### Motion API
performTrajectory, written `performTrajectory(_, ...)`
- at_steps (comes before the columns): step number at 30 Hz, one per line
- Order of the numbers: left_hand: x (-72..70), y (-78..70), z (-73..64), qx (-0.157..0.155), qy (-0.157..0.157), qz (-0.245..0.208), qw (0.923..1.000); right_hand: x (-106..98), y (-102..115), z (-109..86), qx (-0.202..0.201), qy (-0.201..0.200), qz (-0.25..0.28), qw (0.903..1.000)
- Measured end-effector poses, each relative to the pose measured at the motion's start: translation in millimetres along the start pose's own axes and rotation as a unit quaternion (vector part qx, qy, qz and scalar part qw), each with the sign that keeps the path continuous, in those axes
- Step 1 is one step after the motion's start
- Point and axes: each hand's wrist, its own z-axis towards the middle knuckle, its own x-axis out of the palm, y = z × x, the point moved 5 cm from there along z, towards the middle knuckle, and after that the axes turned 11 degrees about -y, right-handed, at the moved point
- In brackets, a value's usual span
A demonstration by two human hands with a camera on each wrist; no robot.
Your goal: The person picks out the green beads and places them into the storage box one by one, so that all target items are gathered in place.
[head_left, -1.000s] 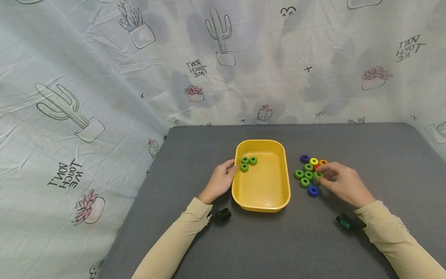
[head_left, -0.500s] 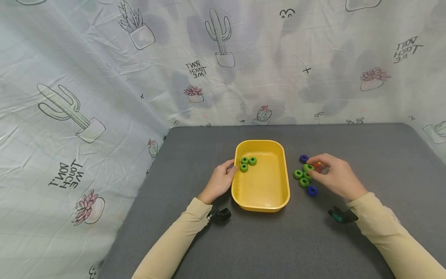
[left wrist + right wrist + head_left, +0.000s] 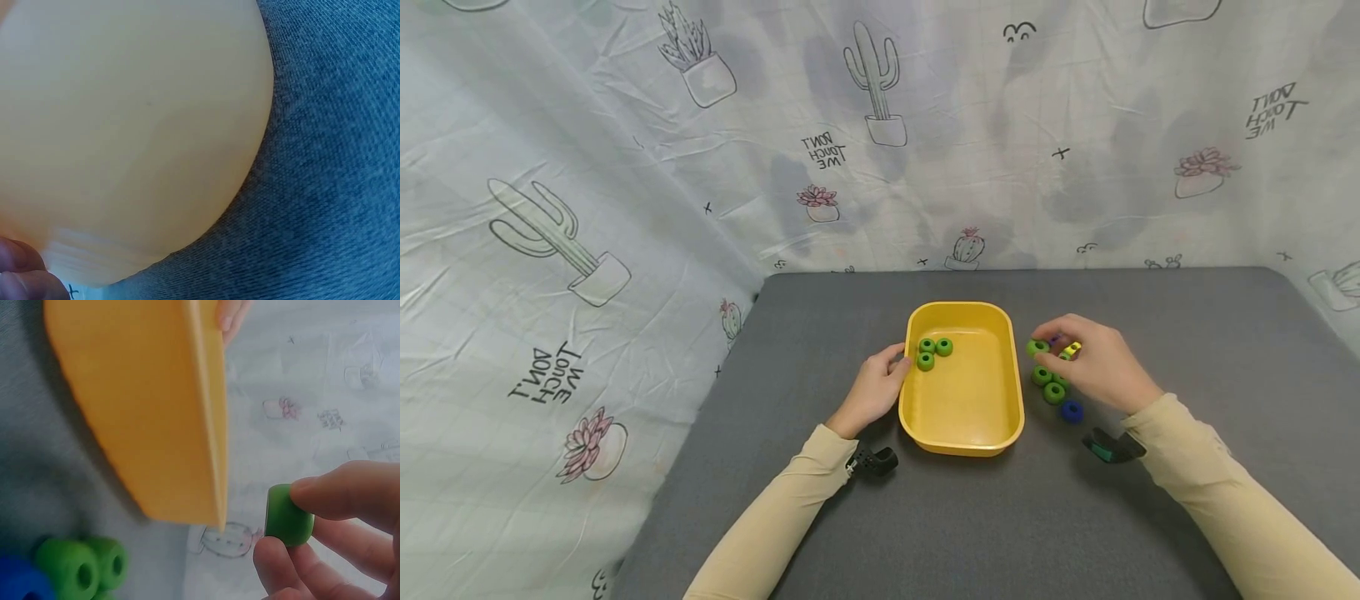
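A yellow plastic tray (image 3: 964,404) sits mid-table with three green beads (image 3: 925,362) in its far left part. My left hand (image 3: 868,392) holds its left rim, thumb at the edge; the left wrist view shows fingertips (image 3: 28,278) against the tray wall (image 3: 137,125). To the right of the tray, my right hand (image 3: 1097,362) pinches a green bead (image 3: 289,515) between thumb and fingers, raised above the table. Below that hand lie more green beads (image 3: 1054,392), a blue bead (image 3: 1072,412) and a yellow bead (image 3: 1075,348); the hand partly hides the cluster.
The grey tabletop (image 3: 977,517) stretches around the tray. A white curtain (image 3: 737,167) printed with cactuses hangs behind and along the left side. Black straps (image 3: 872,460) are on both wrists.
My right hand has lifted a green bead from the cluster and moved left with it toward the tray's right rim. The left hand and the tray have stayed put.
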Motion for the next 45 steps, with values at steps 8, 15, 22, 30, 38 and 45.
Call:
performTrajectory(8, -0.3, -1.0, -0.3, 0.0, 0.0, 0.0, 1.0, 11, 22, 14.6, 0.002, 0.027, 0.033, 0.9991)
performTrajectory(15, 0.2, -1.5, -0.5, 0.003, -0.001, -0.005, 1.0, 25, 37, 26.6, -0.009, 0.035, 0.049, 0.9982)
performTrajectory(22, 0.6, -0.6, -0.7, 0.002, 0.002, -0.006, 1.0, 40, 47, 35.9, -0.022, 0.048, 0.061, 0.9968)
performTrajectory(30, 0.4, -1.9, -1.1, 0.001, 0.003, -0.006, 1.0, 59, 53, 46.6, -0.006, 0.067, 0.073, 0.9951)
performTrajectory(38, 0.7, -0.8, -0.4, -0.002, 0.001, -0.005, 1.0, 79, 51, 58.2, 0.012, 0.086, 0.08, 0.993)
performTrajectory(45, 0.3, 0.0, 0.8, 0.0, 0.001, -0.005, 1.0, 97, 50, 64.2, 0.044, 0.102, 0.087, 0.99)
